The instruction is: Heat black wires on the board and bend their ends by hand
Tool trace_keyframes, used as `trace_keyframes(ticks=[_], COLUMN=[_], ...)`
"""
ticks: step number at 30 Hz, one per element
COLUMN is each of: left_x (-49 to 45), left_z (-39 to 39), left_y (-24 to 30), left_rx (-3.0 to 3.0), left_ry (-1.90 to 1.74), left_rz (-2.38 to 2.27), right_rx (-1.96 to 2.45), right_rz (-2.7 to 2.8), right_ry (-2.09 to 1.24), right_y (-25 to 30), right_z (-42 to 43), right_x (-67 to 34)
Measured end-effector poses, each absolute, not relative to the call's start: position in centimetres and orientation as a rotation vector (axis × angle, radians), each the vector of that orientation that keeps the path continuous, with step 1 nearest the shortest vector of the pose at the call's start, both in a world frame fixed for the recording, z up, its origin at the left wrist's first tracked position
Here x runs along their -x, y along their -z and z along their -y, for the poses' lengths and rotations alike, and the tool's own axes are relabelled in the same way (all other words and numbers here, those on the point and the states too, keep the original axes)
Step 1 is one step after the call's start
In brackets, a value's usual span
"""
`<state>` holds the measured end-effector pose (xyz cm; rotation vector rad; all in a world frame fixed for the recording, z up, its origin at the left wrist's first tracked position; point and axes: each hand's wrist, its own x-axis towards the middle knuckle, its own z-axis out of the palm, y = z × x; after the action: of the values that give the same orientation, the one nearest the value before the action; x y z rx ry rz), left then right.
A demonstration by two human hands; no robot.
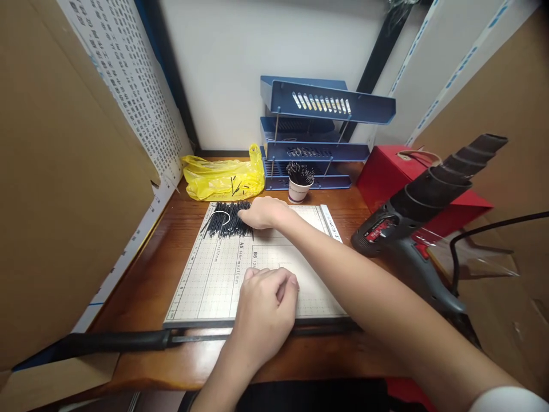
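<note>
"Where are the black strands point(229, 220)?"
"On the gridded board point(214, 292), far left — right hand point(266, 213) against them, pinch unclear."
"Left hand point(268, 297)?"
"Curled nearer — can't tell if gripping."

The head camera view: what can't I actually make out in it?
In the head view:
Right hand: fingertips hidden by the hand itself, so its grip on the black wires is unclear.
Left hand: curled fingers hide whether anything is inside.
Paper cup: its wall hides the lower ends of its bundle.
Black cord: cut off by the right edge.
Blower label: too small and blurred.
</note>
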<state>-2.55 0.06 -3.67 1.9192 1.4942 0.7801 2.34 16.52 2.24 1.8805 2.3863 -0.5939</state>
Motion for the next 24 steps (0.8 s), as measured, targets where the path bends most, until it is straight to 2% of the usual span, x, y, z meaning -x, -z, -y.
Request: trace_keyframes(ticks=[11,24], left_x=[2.4,2.4], left_z=[0.1,0.0], left_y=[3.5,3.7], left_rx=[-1.938,-1.921], left_ry=[-0.784,-0.777], left_rz=[-1.512,-1.503], right_rx=[-1.845,-1.872], right_rz=[-2.537,-2.575], right_ry=[0.738,0.726], right_y=[-1.0,-0.3], right_z=[-16.0,-15.8], right_x=[-4.9,-5.9])
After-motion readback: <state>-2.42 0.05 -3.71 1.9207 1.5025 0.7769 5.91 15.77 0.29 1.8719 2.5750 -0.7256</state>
